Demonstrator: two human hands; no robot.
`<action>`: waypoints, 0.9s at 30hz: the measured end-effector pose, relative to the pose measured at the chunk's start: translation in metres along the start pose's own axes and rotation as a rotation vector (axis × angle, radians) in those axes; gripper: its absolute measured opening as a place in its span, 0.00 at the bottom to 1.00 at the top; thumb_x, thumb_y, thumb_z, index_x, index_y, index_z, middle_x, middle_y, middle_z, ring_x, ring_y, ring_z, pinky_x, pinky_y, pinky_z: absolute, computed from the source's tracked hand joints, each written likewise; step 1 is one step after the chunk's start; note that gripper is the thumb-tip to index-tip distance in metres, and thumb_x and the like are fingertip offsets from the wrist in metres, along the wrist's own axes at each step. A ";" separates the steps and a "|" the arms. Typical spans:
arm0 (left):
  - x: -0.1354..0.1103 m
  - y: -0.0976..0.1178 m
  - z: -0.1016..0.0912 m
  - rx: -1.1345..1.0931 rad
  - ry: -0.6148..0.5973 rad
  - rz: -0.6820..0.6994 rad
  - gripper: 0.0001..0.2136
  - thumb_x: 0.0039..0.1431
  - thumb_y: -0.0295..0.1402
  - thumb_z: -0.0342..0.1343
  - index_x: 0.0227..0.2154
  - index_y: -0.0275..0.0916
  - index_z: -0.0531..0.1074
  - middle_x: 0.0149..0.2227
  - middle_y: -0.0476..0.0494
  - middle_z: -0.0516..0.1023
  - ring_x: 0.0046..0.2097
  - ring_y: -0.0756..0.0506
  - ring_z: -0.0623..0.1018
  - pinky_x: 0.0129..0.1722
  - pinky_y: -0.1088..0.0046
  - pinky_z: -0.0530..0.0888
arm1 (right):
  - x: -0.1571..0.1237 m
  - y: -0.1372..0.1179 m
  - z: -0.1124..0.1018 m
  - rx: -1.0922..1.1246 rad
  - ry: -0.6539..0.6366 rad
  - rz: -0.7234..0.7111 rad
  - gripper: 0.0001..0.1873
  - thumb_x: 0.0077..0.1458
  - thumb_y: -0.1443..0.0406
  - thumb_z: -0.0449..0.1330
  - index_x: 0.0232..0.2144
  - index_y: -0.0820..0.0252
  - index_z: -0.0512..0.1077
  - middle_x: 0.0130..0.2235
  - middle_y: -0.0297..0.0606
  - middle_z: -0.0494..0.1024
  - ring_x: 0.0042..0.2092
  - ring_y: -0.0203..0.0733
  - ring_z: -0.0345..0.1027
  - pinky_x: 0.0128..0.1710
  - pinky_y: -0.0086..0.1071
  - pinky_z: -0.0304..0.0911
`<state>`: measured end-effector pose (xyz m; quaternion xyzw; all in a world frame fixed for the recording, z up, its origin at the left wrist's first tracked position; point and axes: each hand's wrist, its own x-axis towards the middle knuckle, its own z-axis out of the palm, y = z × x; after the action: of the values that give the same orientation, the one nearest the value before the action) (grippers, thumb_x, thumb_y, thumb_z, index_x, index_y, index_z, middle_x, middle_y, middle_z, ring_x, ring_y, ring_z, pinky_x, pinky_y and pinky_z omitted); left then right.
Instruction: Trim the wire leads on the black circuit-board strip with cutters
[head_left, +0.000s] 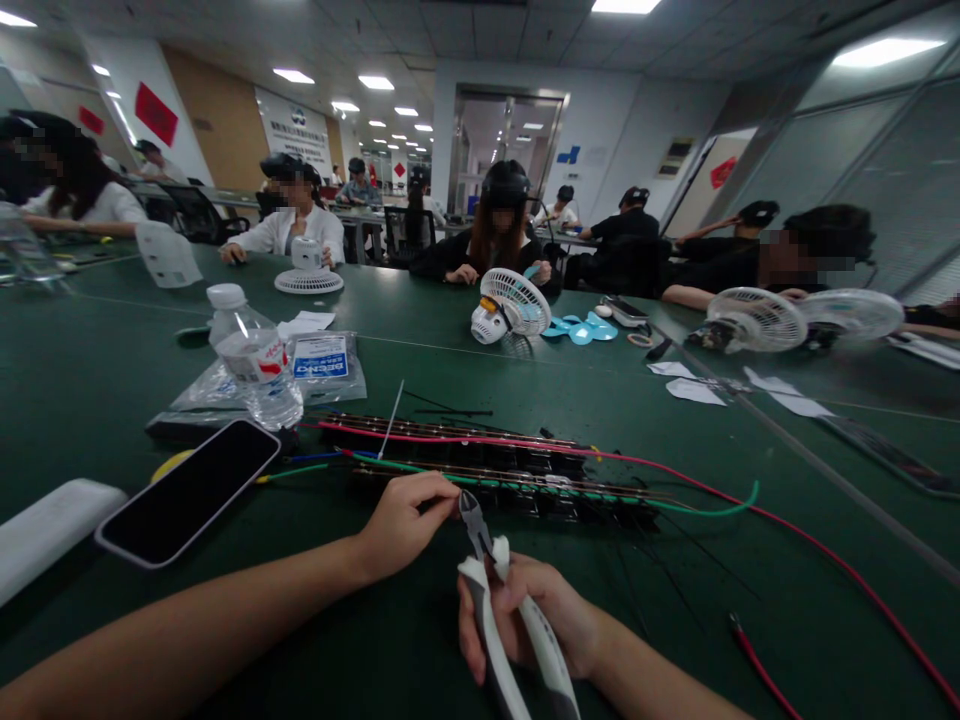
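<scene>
My right hand [551, 605] is wrapped round the white and grey handles of diagonal cutters [475, 530], whose jaws point up and away from me. Close to the jaw tips, my left hand [405, 525] is closed in a pinch; what lies between its fingertips is too small to make out. Just beyond both hands lies a long black assembly [600, 508] in two rows with metal strips. A red wire [660, 462] and a green wire [712, 514] run along it. From its left part a thin white cable tie [391, 420] sticks up.
Left of the assembly are a phone [191, 495], a water bottle [255, 355], a plastic bag [349, 375] and a white box-like object [52, 530]. A loose red cable end [754, 650] lies at right. Across the table, people sit near fans [517, 300] and blue fan blades [583, 328].
</scene>
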<state>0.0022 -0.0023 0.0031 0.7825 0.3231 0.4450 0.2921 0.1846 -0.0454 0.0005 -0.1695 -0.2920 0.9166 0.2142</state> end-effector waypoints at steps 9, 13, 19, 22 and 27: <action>-0.003 -0.001 0.004 -0.021 0.078 -0.067 0.06 0.56 0.26 0.53 0.30 0.36 0.74 0.28 0.45 0.77 0.32 0.49 0.76 0.33 0.74 0.72 | -0.001 -0.009 0.003 -0.014 0.053 -0.040 0.18 0.36 0.66 0.49 0.30 0.72 0.69 0.30 0.51 0.75 0.30 0.40 0.69 0.29 0.28 0.59; -0.002 -0.001 0.002 -0.031 0.070 -0.084 0.06 0.57 0.26 0.52 0.30 0.35 0.74 0.28 0.45 0.76 0.31 0.49 0.75 0.32 0.74 0.71 | -0.003 -0.009 0.001 -0.052 0.073 -0.021 0.21 0.35 0.67 0.49 0.32 0.76 0.70 0.28 0.47 0.74 0.24 0.33 0.66 0.22 0.24 0.54; -0.002 0.001 0.001 -0.040 0.069 -0.077 0.06 0.58 0.27 0.51 0.31 0.35 0.74 0.30 0.44 0.76 0.32 0.48 0.75 0.34 0.73 0.72 | -0.001 -0.009 -0.003 -0.022 -0.022 0.083 0.29 0.36 0.65 0.48 0.40 0.79 0.68 0.35 0.54 0.75 0.26 0.36 0.67 0.24 0.27 0.60; -0.002 0.002 0.001 -0.067 0.052 -0.062 0.07 0.58 0.27 0.50 0.30 0.35 0.74 0.31 0.43 0.76 0.34 0.48 0.75 0.36 0.72 0.72 | 0.000 -0.009 0.000 -0.012 -0.032 0.102 0.29 0.36 0.65 0.48 0.41 0.79 0.67 0.38 0.56 0.74 0.28 0.37 0.68 0.29 0.30 0.62; -0.002 0.001 0.001 -0.085 0.041 -0.031 0.07 0.58 0.27 0.50 0.30 0.35 0.73 0.31 0.42 0.76 0.35 0.48 0.75 0.36 0.71 0.72 | 0.000 -0.010 -0.002 -0.011 -0.029 0.128 0.29 0.37 0.65 0.48 0.42 0.79 0.67 0.38 0.57 0.74 0.29 0.38 0.68 0.30 0.31 0.61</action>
<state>0.0029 -0.0045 0.0021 0.7550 0.3220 0.4697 0.3250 0.1881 -0.0376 0.0050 -0.1756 -0.2889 0.9291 0.1500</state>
